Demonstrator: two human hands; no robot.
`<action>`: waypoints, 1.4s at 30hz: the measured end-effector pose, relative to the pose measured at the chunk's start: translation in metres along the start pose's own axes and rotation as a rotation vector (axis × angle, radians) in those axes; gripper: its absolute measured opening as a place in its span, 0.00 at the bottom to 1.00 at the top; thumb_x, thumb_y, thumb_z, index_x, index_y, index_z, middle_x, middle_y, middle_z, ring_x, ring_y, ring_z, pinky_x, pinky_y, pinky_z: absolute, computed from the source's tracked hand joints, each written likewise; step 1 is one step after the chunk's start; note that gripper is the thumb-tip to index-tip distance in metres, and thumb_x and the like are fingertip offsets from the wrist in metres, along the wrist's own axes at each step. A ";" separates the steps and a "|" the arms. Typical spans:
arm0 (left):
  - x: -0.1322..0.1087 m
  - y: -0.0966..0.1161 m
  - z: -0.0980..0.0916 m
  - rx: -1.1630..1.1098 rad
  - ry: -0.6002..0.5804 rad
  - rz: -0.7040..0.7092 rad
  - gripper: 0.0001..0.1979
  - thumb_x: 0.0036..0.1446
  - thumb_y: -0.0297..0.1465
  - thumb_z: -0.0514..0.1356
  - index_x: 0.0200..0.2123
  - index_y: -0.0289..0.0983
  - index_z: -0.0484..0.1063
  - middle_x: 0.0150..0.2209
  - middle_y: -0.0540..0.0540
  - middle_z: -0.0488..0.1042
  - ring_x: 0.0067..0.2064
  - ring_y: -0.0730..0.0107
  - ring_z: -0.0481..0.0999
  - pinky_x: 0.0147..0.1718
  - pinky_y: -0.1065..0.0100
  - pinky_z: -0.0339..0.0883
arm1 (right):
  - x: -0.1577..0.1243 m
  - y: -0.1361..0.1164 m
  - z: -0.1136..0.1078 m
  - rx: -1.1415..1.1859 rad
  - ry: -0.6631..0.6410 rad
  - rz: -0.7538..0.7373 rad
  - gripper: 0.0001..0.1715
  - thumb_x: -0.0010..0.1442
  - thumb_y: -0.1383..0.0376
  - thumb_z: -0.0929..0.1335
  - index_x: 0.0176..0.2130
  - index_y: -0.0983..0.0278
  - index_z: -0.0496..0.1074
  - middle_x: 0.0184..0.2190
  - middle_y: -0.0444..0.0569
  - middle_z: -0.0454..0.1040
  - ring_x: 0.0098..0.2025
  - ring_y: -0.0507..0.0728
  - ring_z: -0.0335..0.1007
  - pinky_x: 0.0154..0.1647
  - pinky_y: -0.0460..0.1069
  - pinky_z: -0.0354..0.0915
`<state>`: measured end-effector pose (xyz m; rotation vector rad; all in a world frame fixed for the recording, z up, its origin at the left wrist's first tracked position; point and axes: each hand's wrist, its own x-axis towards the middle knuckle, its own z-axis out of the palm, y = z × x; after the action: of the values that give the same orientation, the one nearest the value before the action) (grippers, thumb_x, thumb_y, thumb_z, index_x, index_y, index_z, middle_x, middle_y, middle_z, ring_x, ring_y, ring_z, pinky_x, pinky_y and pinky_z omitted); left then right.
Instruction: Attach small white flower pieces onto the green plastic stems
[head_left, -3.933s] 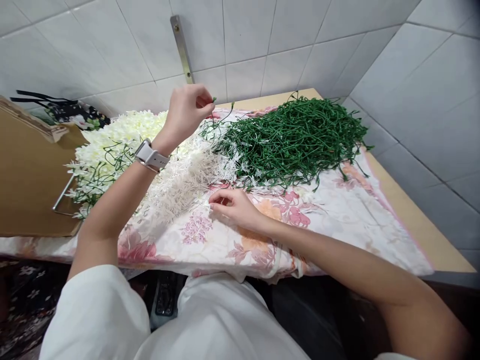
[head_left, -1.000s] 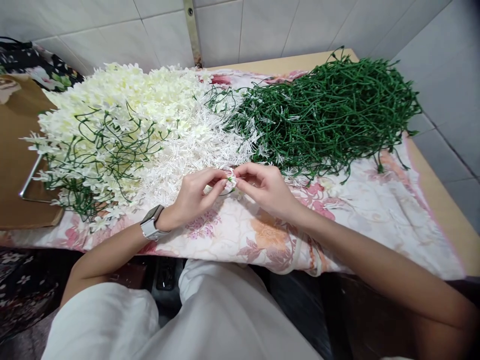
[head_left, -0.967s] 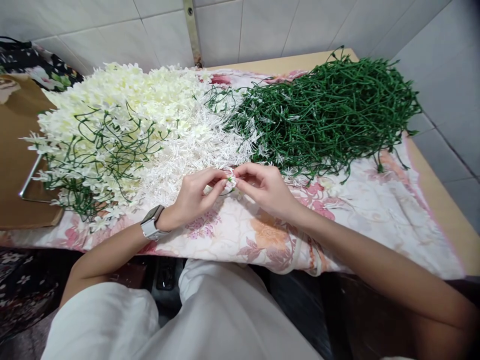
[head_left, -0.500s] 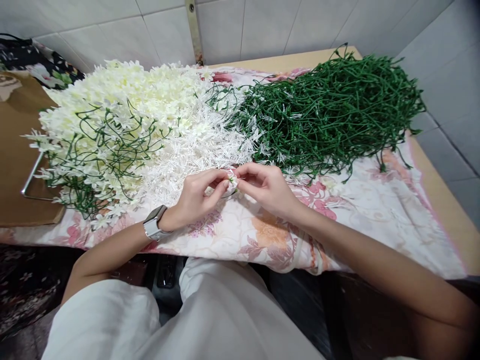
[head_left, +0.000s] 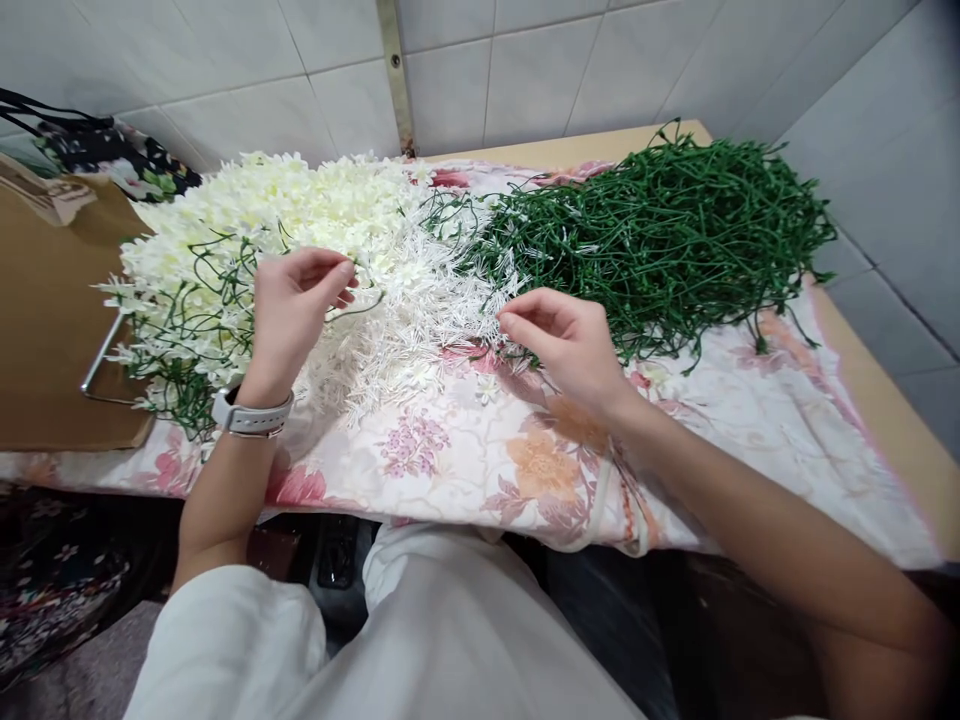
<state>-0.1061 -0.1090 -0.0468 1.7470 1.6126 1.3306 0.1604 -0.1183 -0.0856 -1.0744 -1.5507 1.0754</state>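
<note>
My left hand, with a watch on the wrist, is raised over the pile of finished cream flowers and pinches a thin green stem that trails to the right. My right hand hovers with fingers curled at the edge of the heap of small white spiky pieces, its fingertips close together; nothing clearly shows in them. A large tangle of bare green stems lies to the right, just behind my right hand.
Everything lies on a floral cloth over a wooden table set in a tiled corner. A brown cardboard box with a metal handle stands at the left, a dark floral bag behind it.
My hands were together at the centre, joining a flower to a stem. Now they have parted: the left has carried the stem up and left over the flower pile, the right has drawn back right.
</note>
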 end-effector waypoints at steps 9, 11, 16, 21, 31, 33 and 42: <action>-0.042 0.021 0.040 -0.200 -0.646 -0.201 0.10 0.53 0.34 0.63 0.36 0.35 0.75 0.29 0.46 0.77 0.29 0.71 0.77 0.28 0.72 0.71 | 0.008 -0.002 -0.013 -0.518 -0.253 -0.121 0.07 0.55 0.71 0.66 0.28 0.65 0.73 0.27 0.46 0.75 0.28 0.51 0.67 0.31 0.48 0.59; -0.052 0.018 0.049 -0.169 -0.872 -0.170 0.07 0.55 0.33 0.61 0.34 0.36 0.75 0.29 0.47 0.78 0.30 0.70 0.77 0.28 0.72 0.70 | 0.008 -0.002 -0.015 -0.564 -0.357 -0.114 0.06 0.55 0.71 0.66 0.28 0.65 0.74 0.26 0.46 0.75 0.27 0.51 0.66 0.31 0.47 0.58; -0.063 0.019 0.054 0.074 -1.014 0.073 0.06 0.57 0.30 0.58 0.33 0.38 0.76 0.27 0.50 0.77 0.28 0.72 0.75 0.29 0.72 0.66 | 0.000 0.002 -0.009 -0.691 -0.646 -0.246 0.09 0.55 0.71 0.65 0.35 0.64 0.75 0.29 0.47 0.72 0.31 0.52 0.65 0.31 0.46 0.55; -0.060 0.024 0.050 0.190 -0.719 0.135 0.07 0.56 0.33 0.60 0.35 0.37 0.75 0.34 0.47 0.77 0.34 0.70 0.75 0.33 0.71 0.68 | -0.004 -0.004 -0.006 -0.669 -0.618 -0.227 0.07 0.54 0.72 0.65 0.29 0.65 0.73 0.27 0.46 0.69 0.29 0.51 0.63 0.30 0.46 0.54; -0.064 0.023 0.061 -0.434 -0.661 -0.266 0.17 0.50 0.33 0.66 0.43 0.35 0.72 0.40 0.42 0.77 0.39 0.67 0.78 0.39 0.68 0.74 | -0.010 -0.009 0.003 -0.110 -0.455 0.064 0.06 0.54 0.64 0.68 0.33 0.66 0.72 0.26 0.44 0.72 0.27 0.49 0.65 0.27 0.44 0.59; -0.063 0.022 0.061 -0.467 -0.618 -0.339 0.15 0.51 0.33 0.66 0.42 0.34 0.73 0.37 0.43 0.78 0.36 0.69 0.78 0.36 0.70 0.74 | -0.010 -0.006 0.006 -0.211 -0.414 0.025 0.09 0.56 0.63 0.68 0.37 0.66 0.72 0.28 0.46 0.74 0.27 0.49 0.66 0.28 0.45 0.59; -0.055 0.019 0.057 -0.464 -0.492 -0.438 0.11 0.53 0.33 0.64 0.39 0.36 0.77 0.36 0.45 0.78 0.35 0.72 0.76 0.36 0.71 0.72 | -0.014 0.006 0.011 -1.074 -0.442 -0.251 0.07 0.57 0.66 0.65 0.30 0.67 0.71 0.29 0.54 0.73 0.34 0.59 0.66 0.29 0.50 0.55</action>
<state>-0.0415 -0.1481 -0.0776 1.2220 1.1931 0.8813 0.1532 -0.1322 -0.0966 -1.2895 -2.6659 0.2368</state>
